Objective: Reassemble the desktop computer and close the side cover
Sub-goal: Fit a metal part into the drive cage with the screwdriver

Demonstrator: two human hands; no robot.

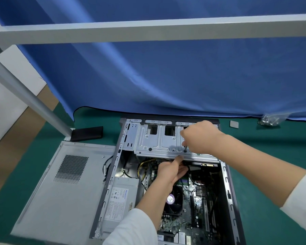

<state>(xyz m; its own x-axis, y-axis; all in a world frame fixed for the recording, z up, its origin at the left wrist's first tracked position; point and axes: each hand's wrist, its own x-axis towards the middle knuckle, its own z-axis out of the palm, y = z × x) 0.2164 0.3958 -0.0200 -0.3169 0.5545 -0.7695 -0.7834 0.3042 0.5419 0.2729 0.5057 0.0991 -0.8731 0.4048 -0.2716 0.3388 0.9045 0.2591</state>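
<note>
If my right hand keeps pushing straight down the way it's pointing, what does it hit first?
Probably the drive cage. The right hand pinches a dark screwdriver tip aimed down at a screw hole in the cage's top plate; whether it already touches is unclear.

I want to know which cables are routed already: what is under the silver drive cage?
Under the drive cage show yellow and black cables and the left hand, fingers reaching beneath its edge. Whatever lies deeper under the cage is covered.
</note>
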